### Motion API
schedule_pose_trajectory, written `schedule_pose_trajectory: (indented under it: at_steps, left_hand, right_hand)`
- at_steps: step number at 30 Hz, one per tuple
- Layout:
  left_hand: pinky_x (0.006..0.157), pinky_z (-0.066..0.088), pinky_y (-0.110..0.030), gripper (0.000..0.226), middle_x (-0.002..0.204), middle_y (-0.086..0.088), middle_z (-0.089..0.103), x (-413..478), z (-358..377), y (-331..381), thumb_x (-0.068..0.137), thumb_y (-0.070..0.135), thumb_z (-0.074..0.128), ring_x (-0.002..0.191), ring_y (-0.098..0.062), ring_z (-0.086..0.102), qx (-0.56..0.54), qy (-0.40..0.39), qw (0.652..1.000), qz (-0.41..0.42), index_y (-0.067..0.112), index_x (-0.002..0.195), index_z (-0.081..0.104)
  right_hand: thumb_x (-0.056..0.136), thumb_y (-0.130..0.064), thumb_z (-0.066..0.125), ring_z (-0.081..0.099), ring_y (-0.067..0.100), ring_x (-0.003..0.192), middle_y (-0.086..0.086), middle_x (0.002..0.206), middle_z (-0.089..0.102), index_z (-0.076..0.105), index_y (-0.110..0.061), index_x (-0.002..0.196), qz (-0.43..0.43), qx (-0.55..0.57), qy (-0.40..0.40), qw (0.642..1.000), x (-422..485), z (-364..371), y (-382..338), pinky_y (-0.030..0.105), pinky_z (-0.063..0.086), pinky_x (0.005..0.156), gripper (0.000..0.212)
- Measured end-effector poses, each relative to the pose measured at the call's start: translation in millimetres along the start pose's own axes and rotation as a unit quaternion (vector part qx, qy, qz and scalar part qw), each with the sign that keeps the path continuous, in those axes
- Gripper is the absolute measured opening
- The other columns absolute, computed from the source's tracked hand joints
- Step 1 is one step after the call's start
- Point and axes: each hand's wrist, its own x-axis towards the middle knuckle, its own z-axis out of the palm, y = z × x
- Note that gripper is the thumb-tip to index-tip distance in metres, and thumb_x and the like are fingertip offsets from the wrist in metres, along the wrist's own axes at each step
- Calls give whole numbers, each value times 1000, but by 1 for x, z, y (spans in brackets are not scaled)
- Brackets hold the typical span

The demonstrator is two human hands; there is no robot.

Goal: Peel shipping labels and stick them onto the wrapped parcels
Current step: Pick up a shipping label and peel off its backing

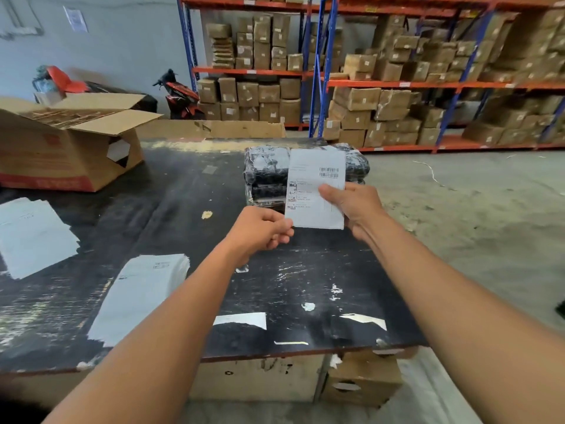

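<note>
We hold a flat, white, rectangular shipping label (316, 191) upright above the scuffed black bench (305, 270). Our left hand (260, 231) keeps a pinching grip on its lower-left corner. Our right hand (354, 206) has a pinching grip on the right edge, thumb across the printed face. At twelve o'clock, just behind the sheet, the wrapped parcels (266, 169) sit stacked in crinkled glossy black plastic. A fanned pile of white sheets (143, 295) lies at eight o'clock.

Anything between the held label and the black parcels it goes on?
Nothing visible. The left hand and right hand pinch the label, held up in front of the parcels on the table. The space directly behind the label is hidden.
</note>
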Motion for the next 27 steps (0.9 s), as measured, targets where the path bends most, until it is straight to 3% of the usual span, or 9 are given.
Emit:
schedule_pose_trajectory:
  at_steps: [4, 10, 13, 20, 27]
  left_hand:
    - [63, 49, -23, 10, 81, -7, 75, -7, 27, -1, 92, 13, 68, 70, -13, 62, -58, 8, 998, -22, 4, 93, 73]
    - [58, 47, -22, 10, 81, -8, 73, -23, 62, 0, 91, 8, 66, 69, -14, 58, -111, 27, 993, -32, 1, 96, 71]
    - [58, 46, -23, 11, 81, -8, 72, -27, 72, 2, 91, 6, 65, 69, -15, 57, -112, 27, 993, -37, -1, 98, 70]
    - [54, 49, -22, 4, 80, -9, 72, -20, 79, 8, 91, 6, 65, 65, -14, 60, -124, 13, 992, -35, 5, 91, 68]
    - [56, 50, -22, 4, 82, -8, 73, -12, 74, 13, 90, 9, 65, 68, -13, 63, -122, 2, 992, -27, 7, 90, 69]
  right_hand:
    - [84, -1, 75, 73, 25, 93, 15, 112, 73, 71, -3, 98, -5, 1, -4, 1000, 1, -30, -6, 45, 59, 86, 15]
    - [82, -3, 77, 74, 23, 90, 14, 111, 74, 72, -2, 101, 6, 6, -23, 1000, 7, -64, 1, 43, 60, 85, 19]
    - [82, -2, 77, 74, 24, 92, 14, 111, 74, 71, 1, 107, 14, 17, -31, 999, 6, -73, 4, 43, 60, 86, 27]
    - [83, -3, 76, 74, 25, 90, 15, 110, 74, 72, -5, 94, 12, 37, -25, 999, 8, -85, -2, 43, 60, 81, 12]
    - [85, -4, 74, 74, 25, 91, 14, 109, 74, 71, -2, 101, 8, 44, -15, 999, 9, -80, -9, 44, 60, 82, 17]
